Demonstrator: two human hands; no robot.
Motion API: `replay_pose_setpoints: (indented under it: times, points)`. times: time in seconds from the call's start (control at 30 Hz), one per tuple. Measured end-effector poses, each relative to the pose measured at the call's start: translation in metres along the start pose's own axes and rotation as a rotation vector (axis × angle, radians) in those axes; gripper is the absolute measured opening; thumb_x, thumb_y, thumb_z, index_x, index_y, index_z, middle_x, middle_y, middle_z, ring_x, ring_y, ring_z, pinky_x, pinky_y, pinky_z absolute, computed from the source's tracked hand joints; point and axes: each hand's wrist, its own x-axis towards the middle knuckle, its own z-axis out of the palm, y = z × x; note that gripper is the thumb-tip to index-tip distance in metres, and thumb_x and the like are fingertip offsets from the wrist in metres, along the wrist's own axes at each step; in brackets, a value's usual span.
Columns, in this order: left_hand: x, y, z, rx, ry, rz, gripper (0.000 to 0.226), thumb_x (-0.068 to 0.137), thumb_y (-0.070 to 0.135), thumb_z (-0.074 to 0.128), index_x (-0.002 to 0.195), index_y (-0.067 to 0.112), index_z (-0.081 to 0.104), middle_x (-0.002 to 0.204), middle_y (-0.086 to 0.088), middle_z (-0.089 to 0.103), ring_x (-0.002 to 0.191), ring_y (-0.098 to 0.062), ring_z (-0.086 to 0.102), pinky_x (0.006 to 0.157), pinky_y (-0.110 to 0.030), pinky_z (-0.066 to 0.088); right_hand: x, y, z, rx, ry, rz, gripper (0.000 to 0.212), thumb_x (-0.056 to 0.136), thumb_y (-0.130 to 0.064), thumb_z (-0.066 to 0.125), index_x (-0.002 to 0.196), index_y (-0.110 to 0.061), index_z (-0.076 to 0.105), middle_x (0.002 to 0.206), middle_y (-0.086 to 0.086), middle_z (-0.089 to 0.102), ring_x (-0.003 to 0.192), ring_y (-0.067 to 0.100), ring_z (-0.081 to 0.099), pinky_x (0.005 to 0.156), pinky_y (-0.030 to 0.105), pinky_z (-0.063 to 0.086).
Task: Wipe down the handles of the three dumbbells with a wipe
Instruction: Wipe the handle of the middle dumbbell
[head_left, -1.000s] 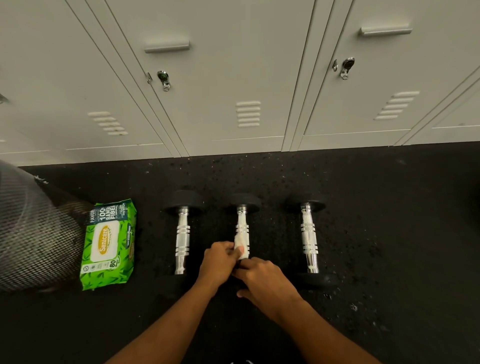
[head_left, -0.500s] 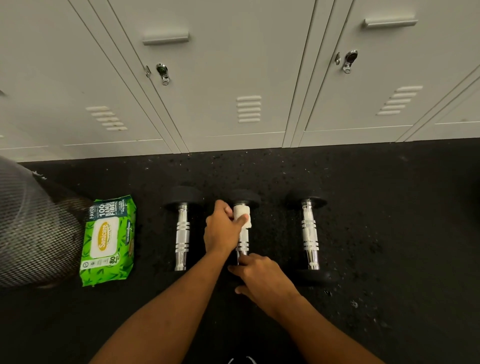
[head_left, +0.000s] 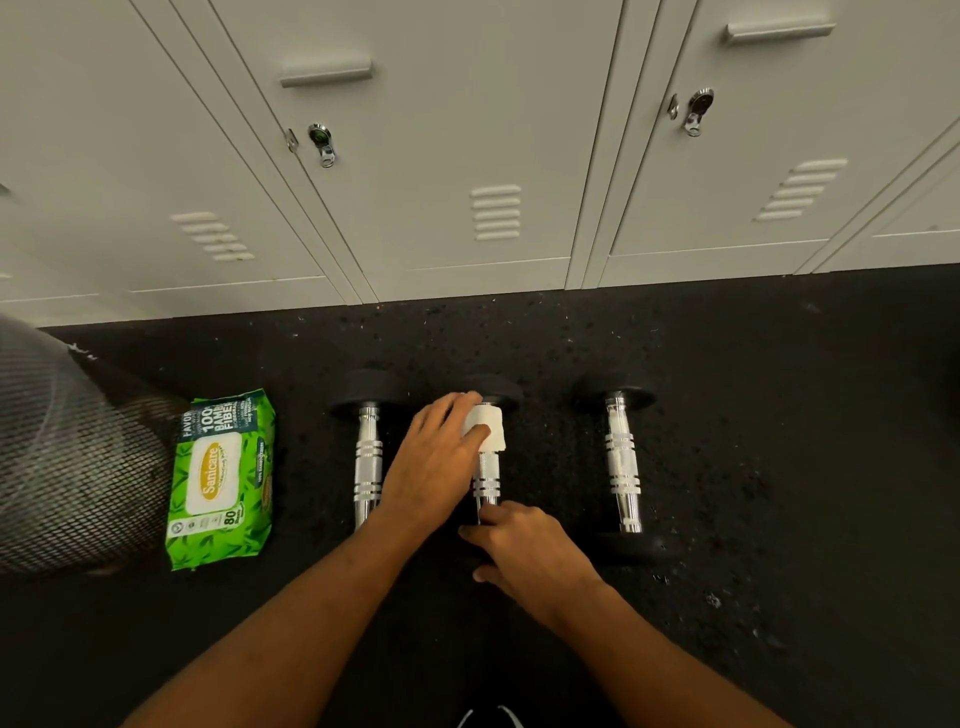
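The left hand (head_left: 434, 470) grips a crumpled white wipe (head_left: 488, 428), wrapped round the far end of the middle dumbbell (head_left: 487, 480), just below its round black rubber head. The handle is a chrome bar with knurled bands. The right hand (head_left: 532, 556) curls over the near end of the same dumbbell, holding it.

A second ago the wipe sat at the near end, against the right hand; it has slid to the far end.

Just left of the grip lies the left dumbbell (head_left: 368, 467), and further left a glossy green pack of wipes (head_left: 221, 478). To the right lies the right dumbbell (head_left: 621, 462). All rest on a black speckled rubber floor (head_left: 779, 441) before pale metal lockers (head_left: 493, 130) with louvred vents.
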Motion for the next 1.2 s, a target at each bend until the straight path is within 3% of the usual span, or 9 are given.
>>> replay_pose_setpoints:
  times: [0.13, 0.3, 0.6, 0.73, 0.9, 1.0, 1.2]
  points:
    - [-0.008, -0.005, -0.001, -0.003, -0.107, 0.086, 0.054, 0.076, 0.01, 0.076, 0.128, 0.014, 0.061, 0.132, -0.01, 0.058, 0.123, -0.026, 0.052, 0.095, -0.037, 0.051, 0.0, 0.001, 0.0, 0.009, -0.007, 0.006, 0.053, 0.094, -0.03, 0.059, 0.143, -0.02, 0.042, 0.138, 0.006, 0.045, 0.122, 0.025, 0.044, 0.097, 0.04, 0.044]
    - [-0.008, -0.004, -0.001, -0.038, -0.183, 0.169, 0.063, 0.089, 0.006, 0.06, 0.147, 0.013, 0.037, 0.149, -0.007, 0.04, 0.138, -0.024, 0.034, 0.109, -0.034, 0.038, 0.0, 0.001, -0.002, -0.001, -0.019, -0.003, 0.052, 0.095, -0.029, 0.058, 0.143, -0.019, 0.042, 0.141, 0.006, 0.043, 0.123, 0.025, 0.044, 0.098, 0.04, 0.044]
    - [0.017, -0.007, -0.007, -0.033, -0.245, 0.403, 0.063, 0.094, 0.003, 0.051, 0.151, 0.016, 0.028, 0.153, -0.001, 0.037, 0.141, -0.017, 0.028, 0.116, -0.029, 0.027, -0.002, 0.001, 0.0, 0.004, 0.014, -0.005, 0.051, 0.094, -0.029, 0.059, 0.141, -0.02, 0.044, 0.139, 0.005, 0.045, 0.121, 0.023, 0.045, 0.096, 0.038, 0.044]
    - [0.029, -0.008, -0.01, 0.132, -0.223, 0.433, 0.057, 0.095, 0.008, 0.053, 0.148, 0.012, 0.033, 0.154, -0.006, 0.036, 0.143, -0.021, 0.028, 0.117, -0.033, 0.025, -0.001, 0.001, 0.001, 0.009, 0.01, 0.003, 0.051, 0.094, -0.03, 0.059, 0.142, -0.021, 0.043, 0.139, 0.005, 0.044, 0.122, 0.024, 0.044, 0.095, 0.039, 0.044]
    - [0.027, -0.011, -0.007, 0.289, -0.3, 0.521, 0.054, 0.1, 0.016, 0.041, 0.151, 0.011, 0.024, 0.161, -0.009, 0.02, 0.149, -0.022, 0.012, 0.12, -0.036, 0.003, -0.001, 0.003, 0.002, 0.014, 0.0, 0.004, 0.054, 0.094, -0.029, 0.059, 0.144, -0.021, 0.041, 0.141, 0.004, 0.043, 0.125, 0.024, 0.043, 0.097, 0.039, 0.043]
    - [0.02, -0.015, -0.008, 0.232, -0.321, 0.548, 0.055, 0.101, 0.015, 0.036, 0.153, 0.012, 0.019, 0.162, -0.008, 0.014, 0.15, -0.021, 0.005, 0.121, -0.037, -0.002, -0.002, 0.003, 0.002, 0.001, 0.018, 0.0, 0.053, 0.094, -0.03, 0.059, 0.143, -0.021, 0.042, 0.14, 0.004, 0.044, 0.124, 0.023, 0.044, 0.096, 0.038, 0.043]
    - [-0.014, -0.011, -0.003, 0.076, -0.433, 0.672, 0.052, 0.101, 0.018, 0.039, 0.151, 0.014, 0.026, 0.161, -0.003, 0.02, 0.15, -0.015, 0.004, 0.121, -0.032, -0.003, 0.002, 0.001, 0.005, -0.002, 0.047, -0.03, 0.048, 0.09, -0.026, 0.064, 0.136, -0.019, 0.051, 0.135, 0.004, 0.049, 0.121, 0.023, 0.048, 0.097, 0.039, 0.045]
